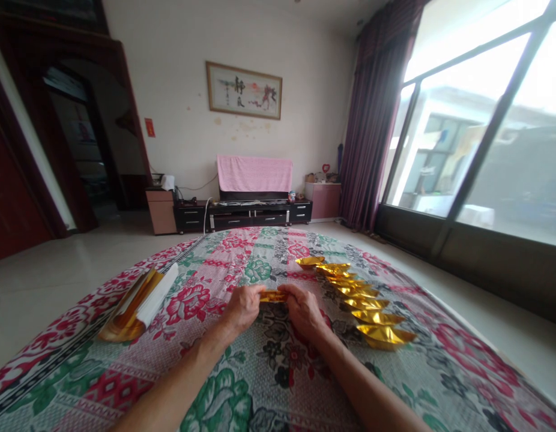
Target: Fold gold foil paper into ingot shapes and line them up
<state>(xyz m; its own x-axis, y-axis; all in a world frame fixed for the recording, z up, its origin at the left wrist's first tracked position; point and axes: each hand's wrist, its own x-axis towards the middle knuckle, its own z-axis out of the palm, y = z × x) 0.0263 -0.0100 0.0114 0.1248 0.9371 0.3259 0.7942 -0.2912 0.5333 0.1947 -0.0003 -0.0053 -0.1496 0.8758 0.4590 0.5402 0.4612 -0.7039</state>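
Two hands gripping gold foil between their fingertips

The left hand (pixel 244 309) and the right hand (pixel 305 309) are holding a narrow strip of foil (pixel 272 296) over the near-middle part of the flowered cloth (pixel 257 270). The left fingers are closing on its left end, and the right fingers are closing on its right end. The foil is lying crosswise between the two hands, with its shiny middle showing in the gap and its ends disappearing behind the fingers. Both hands are curling inward, thumbs and fingers pinching; the exact place of each fingertip is too small to tell.

To the right of the right hand, folded gold boats (pixel 386 337) are standing on the cloth in a slanting row, the largest-looking one sitting nearest and the others running toward the far side. They are sitting apart from the fingers. To the left of the left hand, a loosely curved stack of gold and white paper (pixel 140 306) is resting on the cloth, well apart from the hand.

At the far side, a pink towel (pixel 254 174) is hanging above a black cabinet (pixel 251 217).
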